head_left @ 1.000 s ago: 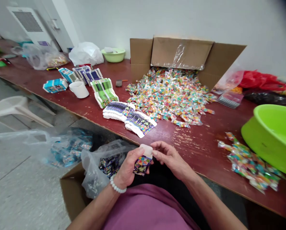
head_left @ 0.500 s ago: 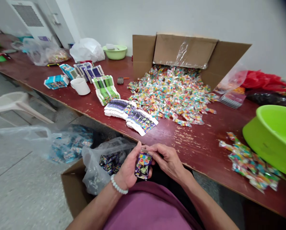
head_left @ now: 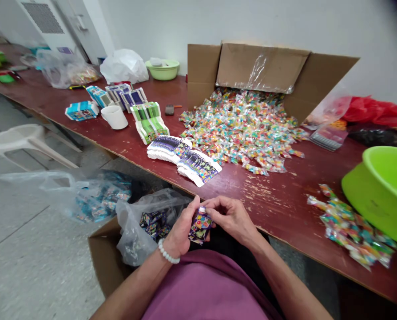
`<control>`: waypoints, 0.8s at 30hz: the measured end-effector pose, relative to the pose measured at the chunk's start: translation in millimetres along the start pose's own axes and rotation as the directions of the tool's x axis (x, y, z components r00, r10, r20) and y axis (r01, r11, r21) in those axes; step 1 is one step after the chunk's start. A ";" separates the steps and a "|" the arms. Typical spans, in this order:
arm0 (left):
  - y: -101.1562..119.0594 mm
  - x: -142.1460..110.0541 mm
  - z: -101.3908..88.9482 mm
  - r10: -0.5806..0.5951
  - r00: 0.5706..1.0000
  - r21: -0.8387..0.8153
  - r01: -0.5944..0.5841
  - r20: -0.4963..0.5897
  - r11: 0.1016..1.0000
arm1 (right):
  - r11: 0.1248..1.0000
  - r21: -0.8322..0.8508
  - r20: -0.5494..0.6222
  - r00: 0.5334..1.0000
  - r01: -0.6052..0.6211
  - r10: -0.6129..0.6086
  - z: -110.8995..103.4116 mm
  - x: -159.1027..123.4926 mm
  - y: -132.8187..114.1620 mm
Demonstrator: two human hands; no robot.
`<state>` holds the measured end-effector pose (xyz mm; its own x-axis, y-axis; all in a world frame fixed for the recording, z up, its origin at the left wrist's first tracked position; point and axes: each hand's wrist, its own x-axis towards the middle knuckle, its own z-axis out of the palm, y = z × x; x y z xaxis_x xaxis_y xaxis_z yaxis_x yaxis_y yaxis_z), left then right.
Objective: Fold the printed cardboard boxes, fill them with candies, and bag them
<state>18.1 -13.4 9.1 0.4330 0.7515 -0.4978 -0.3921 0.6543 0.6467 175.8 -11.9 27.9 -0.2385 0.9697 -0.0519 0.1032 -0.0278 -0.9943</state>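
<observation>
Above my lap, my left hand (head_left: 182, 231) is wrapped round a small dark purple printed candy box (head_left: 201, 226), with a bead bracelet at the wrist. My right hand (head_left: 231, 218) has its thumb and fingers pinched on the box's top end, where a pale flap shows. On the table just beyond lie two fanned stacks of flat purple printed cartons (head_left: 198, 166). Behind them a large heap of wrapped candies (head_left: 241, 129) spills out of a cardboard box (head_left: 261, 66) lying on its side. The inside of the held box is hidden.
Green cartons (head_left: 150, 122), a white mug (head_left: 114, 117) and blue cartons (head_left: 81, 110) stand to the left. At right, a small candy pile (head_left: 355, 226) lies beside a lime-green basin (head_left: 368, 191). Below the table edge, a clear bag (head_left: 132, 240) in a carton holds purple boxes.
The box's pale top flap, upright before, now appears folded lower under my right fingers. The box tilts slightly in my left hand. The view has shifted a little.
</observation>
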 end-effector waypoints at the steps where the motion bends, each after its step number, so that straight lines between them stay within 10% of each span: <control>1: 0.7 0.3 -0.6 -0.003 1.000 -0.022 0.003 0.004 1.000 | 0.997 -0.058 0.010 0.998 0.055 -0.055 -0.1 -1.6 -1.7; 6: 0.2 5.3 -3.9 -0.032 0.996 -0.188 0.047 0.084 0.981 | 0.925 -0.234 0.050 0.954 0.298 -0.295 10.4 -11.6 0.3; 10: -2.7 6.0 -13.4 0.087 0.995 -0.055 -0.090 -0.050 0.994 | 0.912 -0.278 0.027 0.952 0.301 -0.306 18.0 -2.9 16.8; 14: 2.6 0.2 -50.0 0.360 0.896 0.431 -0.227 -0.259 0.873 | 0.847 -0.521 -0.146 0.966 0.107 -0.211 -4.6 38.4 29.1; 18: 13.4 -7.7 -98.1 0.534 0.769 0.824 -0.017 -0.351 0.566 | 0.716 -0.685 -0.366 0.914 -0.137 -0.176 -38.9 89.6 35.2; 24: 19.3 -3.9 -110.7 0.585 0.766 0.893 -0.034 -0.265 0.448 | 0.597 -0.717 -0.486 0.872 -0.361 -0.056 -45.6 118.0 43.5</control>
<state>-81.0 5.6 -40.5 -0.1128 0.9813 -0.1559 0.5349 0.1922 0.8228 196.1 112.4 -17.3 0.2555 0.9652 0.0558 0.8398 -0.1930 -0.5075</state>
